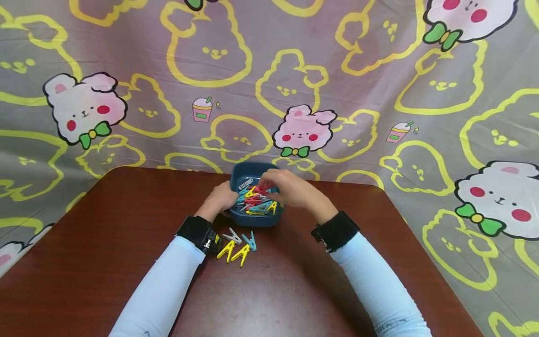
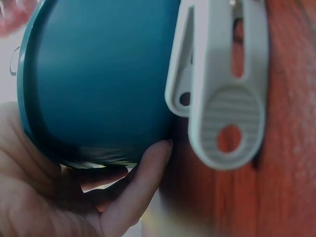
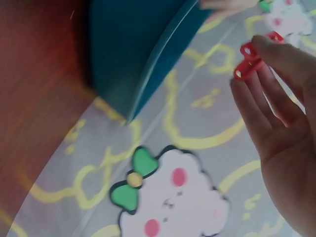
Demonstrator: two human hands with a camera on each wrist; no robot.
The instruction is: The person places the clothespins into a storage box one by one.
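Note:
A dark blue plastic box [image 1: 257, 220] holds a heap of red, yellow, blue and grey clothespins [image 1: 252, 201]. At its left side my left hand [image 1: 221, 197] grips it, with the fingers against the outer wall [image 2: 98, 84] in the left wrist view. Above the right part of the box is my right hand [image 1: 290, 187]. Between thumb and fingertips it pinches a red clothespin [image 3: 249, 64], seen in the right wrist view above the rim. In front of the box, a grey clothespin [image 1: 233, 237], a blue clothespin [image 1: 251, 241] and two yellow clothespins [image 1: 228, 250] lie on the table.
The brown table [image 1: 269, 299] ends just behind the box. A patterned curtain [image 1: 236, 103] with cartoon rabbits hangs along the back and sides. In the left wrist view the grey clothespin [image 2: 229, 113] stands close beside the box.

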